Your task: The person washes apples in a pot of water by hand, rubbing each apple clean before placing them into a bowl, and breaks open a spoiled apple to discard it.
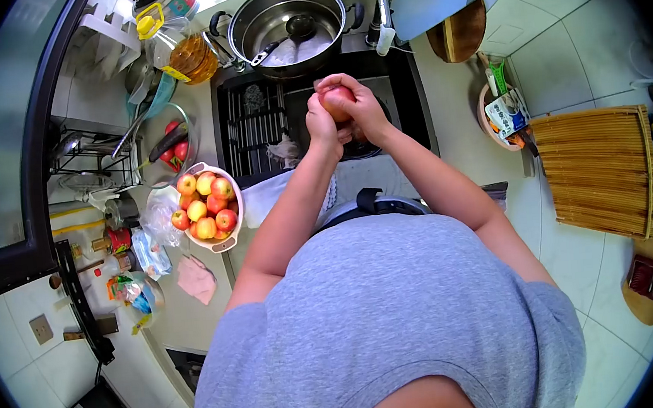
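Note:
Both hands are closed around one red apple [337,103] above the dark sink [234,146]. My left hand [322,129] wraps the apple from its left side. On the other side my right hand [367,111] grips it, fingers curled over the top. Part of the apple is hidden by the fingers. Below the hands, the sink's basin is mostly covered by them. To the left of my forearm stands a pale bowl [238,208] heaped with several red and yellow apples [206,207].
Behind the sink sits a large steel pot [242,36] with a black ladle [300,27] in it. A glass bowl [194,130] holds an eggplant and red produce. An oil bottle [188,57] stands back left. At right are a bamboo mat [597,172] and a utensil holder [487,116].

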`<act>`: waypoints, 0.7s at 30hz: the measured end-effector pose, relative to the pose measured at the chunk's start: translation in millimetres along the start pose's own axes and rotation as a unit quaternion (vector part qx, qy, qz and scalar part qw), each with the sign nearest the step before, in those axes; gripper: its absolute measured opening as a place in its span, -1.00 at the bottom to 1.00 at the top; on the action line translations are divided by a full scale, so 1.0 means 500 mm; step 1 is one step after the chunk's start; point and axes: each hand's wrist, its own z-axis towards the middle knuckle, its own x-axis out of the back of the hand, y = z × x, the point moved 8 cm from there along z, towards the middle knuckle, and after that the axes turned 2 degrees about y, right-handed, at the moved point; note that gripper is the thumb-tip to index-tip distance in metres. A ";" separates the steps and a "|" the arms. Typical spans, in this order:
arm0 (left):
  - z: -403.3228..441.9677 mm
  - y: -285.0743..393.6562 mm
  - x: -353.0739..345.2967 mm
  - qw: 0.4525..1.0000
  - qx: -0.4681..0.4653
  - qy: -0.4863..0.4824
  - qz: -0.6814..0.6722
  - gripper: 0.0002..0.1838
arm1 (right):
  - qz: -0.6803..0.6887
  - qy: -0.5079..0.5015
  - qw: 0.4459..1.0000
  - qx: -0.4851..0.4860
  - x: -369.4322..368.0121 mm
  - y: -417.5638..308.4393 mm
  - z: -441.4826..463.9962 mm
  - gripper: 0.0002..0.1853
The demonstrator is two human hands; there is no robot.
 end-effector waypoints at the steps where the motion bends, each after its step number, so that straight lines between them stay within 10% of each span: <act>1: -0.004 -0.014 -0.009 0.996 0.063 -0.027 -0.055 -0.41 | -0.091 -0.006 0.990 0.104 -0.007 -0.035 -0.004 -0.81; 3: 0.003 -0.021 -0.006 0.997 0.051 -0.041 -0.026 -0.35 | -0.067 0.007 0.993 0.099 -0.006 -0.025 -0.004 -0.80; 6: 0.016 -0.010 0.004 0.979 -0.095 -0.035 0.174 -0.19 | 0.120 0.125 0.963 -0.206 0.029 0.070 -0.010 -0.68; 9: 0.000 0.029 0.016 0.825 -0.243 0.071 0.505 -0.26 | 0.243 0.134 0.894 -0.353 0.047 0.113 -0.003 -0.58; 15: -0.190 0.135 -0.104 0.577 -0.643 0.022 0.503 -0.39 | 0.514 -0.116 0.748 -0.404 -0.013 0.132 -0.045 -0.62; 21: -0.125 0.112 -0.037 0.740 -0.621 0.014 0.258 -0.77 | 0.332 0.142 0.874 -0.325 -0.019 0.118 -0.068 -0.63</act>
